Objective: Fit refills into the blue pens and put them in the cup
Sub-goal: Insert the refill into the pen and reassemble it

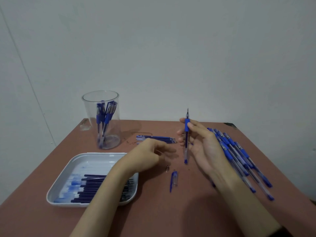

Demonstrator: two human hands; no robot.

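Observation:
My right hand (200,144) holds a blue pen (186,134) upright by its rubber grip, with a refill tip sticking out of the top. Left of it, my left hand (147,154) hovers low over the table with fingers loosely curled and blurred; nothing shows in it. A small metal pen tip (167,168) and a blue pen cap (173,180) lie on the table in front of the hands. The clear cup (102,120) at the back left contains several blue pens. A row of refills (159,139) lies behind my left hand.
A white tray (80,161) at the front left holds several dark refills. A pile of blue pens (239,158) lies along the right side of the brown table (153,211), partly under my right forearm. A wall stands close behind.

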